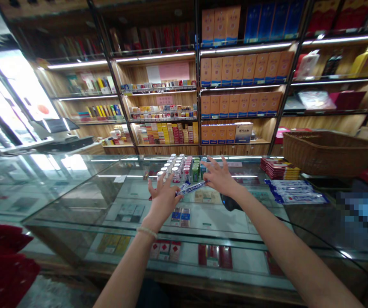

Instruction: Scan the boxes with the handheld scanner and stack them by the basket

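Observation:
Both my hands reach out over a glass display counter. A long blue-and-white wrapped pack is held between them, one end against my left hand, the other against my right hand. Fingers on both hands are spread, pressing the pack's ends. Just beyond stand rows of small bottles and cans on the counter top.
A wicker basket sits at the right, with red packs and blue-white packs beside it. A black device with a cable lies under my right wrist. Shelves of boxes fill the back wall. Red cloth lies lower left.

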### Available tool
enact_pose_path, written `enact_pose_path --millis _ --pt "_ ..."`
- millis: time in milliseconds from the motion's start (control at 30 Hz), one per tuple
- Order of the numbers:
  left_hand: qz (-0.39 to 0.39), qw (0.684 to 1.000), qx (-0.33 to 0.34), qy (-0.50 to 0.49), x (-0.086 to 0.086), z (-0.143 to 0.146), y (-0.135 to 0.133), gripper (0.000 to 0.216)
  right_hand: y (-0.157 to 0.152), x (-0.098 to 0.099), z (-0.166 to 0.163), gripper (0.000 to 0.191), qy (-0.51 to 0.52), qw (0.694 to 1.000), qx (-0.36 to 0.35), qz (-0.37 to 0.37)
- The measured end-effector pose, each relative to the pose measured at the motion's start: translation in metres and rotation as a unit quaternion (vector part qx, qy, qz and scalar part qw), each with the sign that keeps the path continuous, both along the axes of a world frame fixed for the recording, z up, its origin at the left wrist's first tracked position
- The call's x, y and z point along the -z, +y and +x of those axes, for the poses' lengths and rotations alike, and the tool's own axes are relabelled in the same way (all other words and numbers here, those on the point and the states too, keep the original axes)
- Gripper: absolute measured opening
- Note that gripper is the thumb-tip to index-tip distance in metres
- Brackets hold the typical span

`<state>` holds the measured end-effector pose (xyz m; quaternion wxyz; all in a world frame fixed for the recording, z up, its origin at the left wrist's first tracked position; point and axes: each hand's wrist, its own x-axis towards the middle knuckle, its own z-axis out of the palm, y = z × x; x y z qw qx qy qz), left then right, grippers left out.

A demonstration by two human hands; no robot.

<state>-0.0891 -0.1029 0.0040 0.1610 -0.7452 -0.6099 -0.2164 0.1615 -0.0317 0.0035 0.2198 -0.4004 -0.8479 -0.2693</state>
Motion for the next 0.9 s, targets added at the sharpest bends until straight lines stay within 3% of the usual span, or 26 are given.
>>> enact_pose_path --millis 367,900 --pt "0.020 0.998 0.052 0.010 -0.027 0.039 0.028 0.006 -0.006 -0.019 0.051 0.008 0.074 0.996 0.056 -0.011" --pt "0.072 0.987 0.131 0.053 -0.028 0.100 0.076 0.011 0.001 -0.008 0.119 0.015 0.146 0.982 0.115 -0.034"
